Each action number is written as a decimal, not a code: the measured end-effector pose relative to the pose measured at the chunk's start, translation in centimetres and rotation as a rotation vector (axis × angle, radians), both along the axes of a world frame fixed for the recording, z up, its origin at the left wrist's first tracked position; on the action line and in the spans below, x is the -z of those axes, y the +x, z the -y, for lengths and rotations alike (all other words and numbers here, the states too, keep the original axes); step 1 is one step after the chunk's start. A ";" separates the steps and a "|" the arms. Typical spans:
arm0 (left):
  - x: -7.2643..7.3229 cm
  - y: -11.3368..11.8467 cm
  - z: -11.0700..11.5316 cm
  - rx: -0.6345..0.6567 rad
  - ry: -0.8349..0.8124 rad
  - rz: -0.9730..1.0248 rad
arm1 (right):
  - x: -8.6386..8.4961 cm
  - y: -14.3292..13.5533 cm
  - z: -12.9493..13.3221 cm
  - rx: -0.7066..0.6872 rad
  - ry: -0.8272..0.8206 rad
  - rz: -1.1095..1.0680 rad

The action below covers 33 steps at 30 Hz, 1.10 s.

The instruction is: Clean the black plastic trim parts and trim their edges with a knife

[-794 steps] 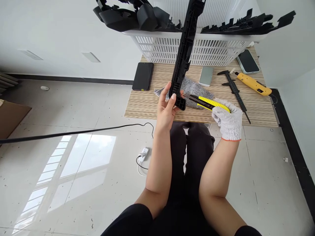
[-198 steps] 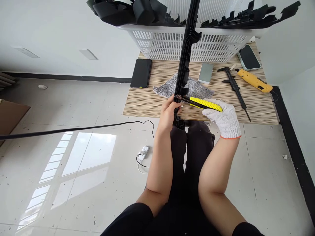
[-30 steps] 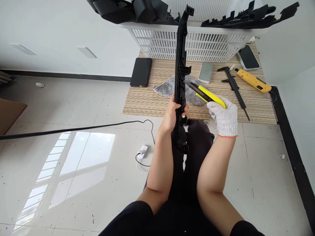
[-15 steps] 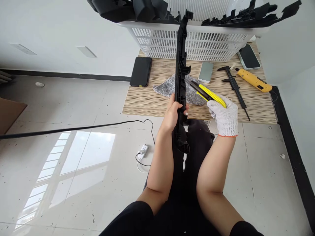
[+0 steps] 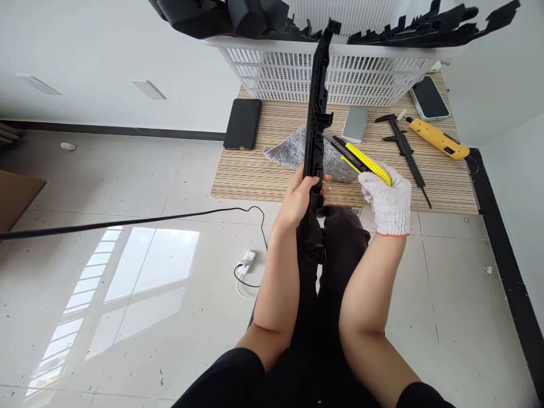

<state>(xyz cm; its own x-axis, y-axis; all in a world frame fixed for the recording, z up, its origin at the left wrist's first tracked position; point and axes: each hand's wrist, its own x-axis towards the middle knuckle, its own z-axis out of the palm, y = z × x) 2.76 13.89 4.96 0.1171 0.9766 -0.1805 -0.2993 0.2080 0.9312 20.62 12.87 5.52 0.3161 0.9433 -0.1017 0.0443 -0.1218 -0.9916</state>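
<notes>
My bare left hand (image 5: 298,195) is closed around the lower half of a long black plastic part (image 5: 317,119), which stands nearly upright in view and leans slightly right at its top. In my right hand (image 5: 389,195), which wears a white knit glove, is a yellow and black utility knife (image 5: 365,162). Its blade is out and points up-left toward the middle of the plastic part; whether the tip touches it I cannot tell. A grey cloth (image 5: 289,150) lies on the table behind the part.
A white plastic basket (image 5: 272,73) holding several black parts (image 5: 425,35) stands at the back of the wooden table (image 5: 242,178). A black tablet (image 5: 242,123), grey box (image 5: 355,124), caliper (image 5: 403,148), yellow corded tool (image 5: 440,137) and phone (image 5: 429,98) lie there. A power strip (image 5: 247,262) sits on the floor.
The top of the black plastic part has tilted to the right, and my left hand has shifted slightly right with it. The knife has moved a little rightward.
</notes>
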 end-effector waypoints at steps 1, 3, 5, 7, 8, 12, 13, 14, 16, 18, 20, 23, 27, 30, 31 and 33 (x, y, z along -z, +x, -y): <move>0.0 0.0 0.0 0.000 0.001 -0.002 | 0.0 0.0 0.0 -0.008 -0.005 0.000; 0.2 0.0 -0.1 -0.006 0.010 0.011 | -0.1 0.0 0.1 -0.062 -0.023 0.014; 0.3 0.0 -0.1 -0.011 0.017 0.024 | -0.1 0.0 0.1 -0.060 -0.012 0.019; 0.3 0.0 -0.1 -0.014 0.016 0.019 | 0.0 0.0 0.2 -0.032 0.003 0.016; 0.3 0.0 -0.1 -0.013 0.013 0.011 | 0.0 0.0 0.2 -0.045 -0.005 0.019; 0.2 0.0 -0.1 -0.017 0.008 -0.018 | 0.0 0.0 0.1 -0.065 -0.011 0.034; 0.2 0.0 -0.1 -0.021 0.011 -0.020 | 0.0 0.0 0.1 -0.037 0.002 0.027; 0.2 0.0 -0.1 -0.021 0.016 -0.019 | -0.1 0.0 0.1 -0.025 0.006 0.024; 0.2 0.0 -0.1 -0.012 0.023 -0.011 | -0.1 0.0 0.1 -0.065 -0.020 0.028; 0.1 0.0 0.0 -0.009 0.022 -0.007 | -0.2 0.0 0.2 -0.079 -0.028 0.021; 0.0 0.0 0.0 -0.014 0.013 -0.019 | -0.2 -0.1 0.1 -0.022 -0.006 -0.005; 0.0 0.0 0.0 -0.010 0.009 -0.023 | -0.1 -0.1 0.1 -0.046 -0.037 0.006; 0.1 0.0 -0.1 -0.017 0.018 -0.002 | -0.1 -0.1 0.0 -0.026 -0.003 0.015; 0.3 0.0 -0.2 -0.013 0.022 -0.002 | -0.1 -0.1 0.0 -0.083 -0.022 0.037; 0.3 0.0 -0.2 -0.010 0.026 -0.001 | -0.1 -0.1 0.0 -0.101 -0.032 0.047; 0.3 0.0 -0.2 -0.004 0.033 -0.001 | -0.1 -0.2 0.0 -0.068 -0.019 0.037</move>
<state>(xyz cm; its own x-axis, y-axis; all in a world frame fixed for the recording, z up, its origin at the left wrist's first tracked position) 2.75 14.06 4.67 0.1129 0.9824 -0.1485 -0.2991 0.1761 0.9378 20.43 12.86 5.66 0.2553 0.9606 -0.1095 0.0895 -0.1363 -0.9866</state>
